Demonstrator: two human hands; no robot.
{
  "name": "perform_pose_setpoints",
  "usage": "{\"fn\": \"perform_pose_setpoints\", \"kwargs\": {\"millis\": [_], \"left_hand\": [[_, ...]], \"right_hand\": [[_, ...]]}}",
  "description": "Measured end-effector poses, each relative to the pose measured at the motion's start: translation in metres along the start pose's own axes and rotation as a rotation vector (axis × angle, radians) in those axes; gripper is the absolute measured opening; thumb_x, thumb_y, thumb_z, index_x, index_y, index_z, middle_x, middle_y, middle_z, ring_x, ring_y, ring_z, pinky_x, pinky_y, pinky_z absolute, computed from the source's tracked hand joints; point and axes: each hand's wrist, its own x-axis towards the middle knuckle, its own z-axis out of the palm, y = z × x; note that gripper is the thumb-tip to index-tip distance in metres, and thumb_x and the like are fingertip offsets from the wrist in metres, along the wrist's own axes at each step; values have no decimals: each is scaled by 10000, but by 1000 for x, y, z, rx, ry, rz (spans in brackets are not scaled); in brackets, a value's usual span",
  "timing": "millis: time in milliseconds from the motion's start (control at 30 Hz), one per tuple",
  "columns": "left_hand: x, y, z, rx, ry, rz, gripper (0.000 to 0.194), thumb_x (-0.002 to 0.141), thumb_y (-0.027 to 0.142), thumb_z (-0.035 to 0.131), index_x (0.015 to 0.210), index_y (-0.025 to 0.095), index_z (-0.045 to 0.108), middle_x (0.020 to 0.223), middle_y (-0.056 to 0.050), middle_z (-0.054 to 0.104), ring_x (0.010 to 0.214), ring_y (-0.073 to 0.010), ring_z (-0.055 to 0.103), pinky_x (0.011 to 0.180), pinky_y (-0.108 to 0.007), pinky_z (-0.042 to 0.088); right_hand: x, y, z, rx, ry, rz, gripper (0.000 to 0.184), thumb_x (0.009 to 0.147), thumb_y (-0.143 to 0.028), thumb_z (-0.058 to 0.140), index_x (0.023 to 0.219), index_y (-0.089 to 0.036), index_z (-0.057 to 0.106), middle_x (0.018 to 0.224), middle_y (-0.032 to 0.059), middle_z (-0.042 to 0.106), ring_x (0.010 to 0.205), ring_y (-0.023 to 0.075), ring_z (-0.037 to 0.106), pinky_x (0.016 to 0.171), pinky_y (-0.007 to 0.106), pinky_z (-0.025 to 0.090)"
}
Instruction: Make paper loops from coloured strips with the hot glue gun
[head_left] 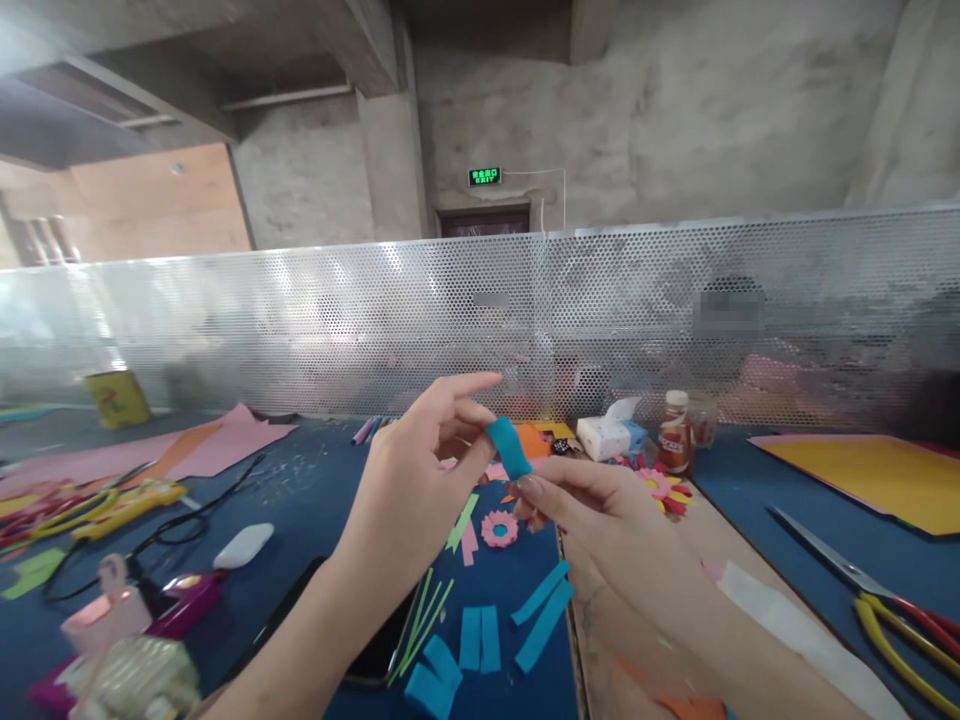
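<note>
A short blue strip, paper or felt (510,447), is stretched between my two hands above the table. Its upper end is pinched by my left hand (431,450), whose index finger sticks out to the right. The lower end sits between the thumb and fingers of my right hand (581,500). Below them lies a pink scalloped ring with a blue centre (499,529). More blue strips (480,638) lie nearer to me, some in pairs. Thin green sticks (421,625) rest beside a dark phone (371,655), which my left forearm partly covers.
Large scissors (855,575) lie at the right, near yellow sheets (877,480). A tissue pack (611,435) and a brown bottle (675,435) stand at the back. A yellow glue gun (131,508) with a black cord is at the left. A perforated metal screen (360,330) closes the far side.
</note>
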Motion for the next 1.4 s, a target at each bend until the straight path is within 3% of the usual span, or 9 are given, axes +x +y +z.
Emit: {"fn": "perform_pose_setpoints", "kwargs": {"millis": [267, 533, 800, 1000, 1167, 1400], "left_hand": [[3, 2, -4, -35, 43, -16, 366, 724, 106, 520, 1067, 236, 519, 759, 33, 594, 588, -78, 598, 497, -141, 504], [2, 0, 0, 34, 27, -3, 388, 721, 89, 522, 1054, 289, 525, 766, 57, 608, 615, -67, 595, 552, -146, 494], [-1, 0, 6, -1, -30, 2, 372, 728, 83, 497, 1043, 276, 529, 773, 48, 612, 560, -80, 588, 522, -198, 503], [2, -3, -1, -4, 54, 16, 408, 715, 54, 497, 1062, 266, 525, 764, 47, 596, 570, -71, 595, 522, -165, 511], [2, -2, -3, -3, 55, 13, 394, 724, 69, 508, 1058, 278, 524, 764, 52, 591, 586, -71, 603, 537, -163, 515], [1, -2, 0, 28, 38, 8, 389, 724, 82, 518, 1052, 292, 527, 765, 59, 600, 598, -70, 600, 544, -164, 498]], "right_hand": [[1, -1, 0, -3, 3, -9, 186, 800, -388, 532, 768, -254, 658, 726, -24, 637, 674, 111, 546, 589, 215, 416], [-1, 7, 2, -41, 36, -55, 188, 777, -429, 557, 859, -273, 623, 741, -18, 628, 662, 127, 560, 570, 235, 422], [-3, 6, 3, -102, -3, -104, 243, 837, -397, 482, 721, -210, 585, 672, -23, 579, 640, 111, 513, 584, 238, 397], [-3, 5, 3, -106, 34, -92, 230, 835, -407, 487, 744, -243, 621, 661, -42, 581, 626, 105, 507, 574, 232, 396], [-2, 5, 5, -98, 34, -83, 223, 833, -407, 489, 735, -251, 616, 691, -38, 593, 646, 114, 514, 573, 229, 415], [-2, 14, 4, -117, 56, -107, 160, 844, -363, 471, 878, -302, 614, 785, -36, 630, 673, 127, 563, 579, 239, 453]]}}
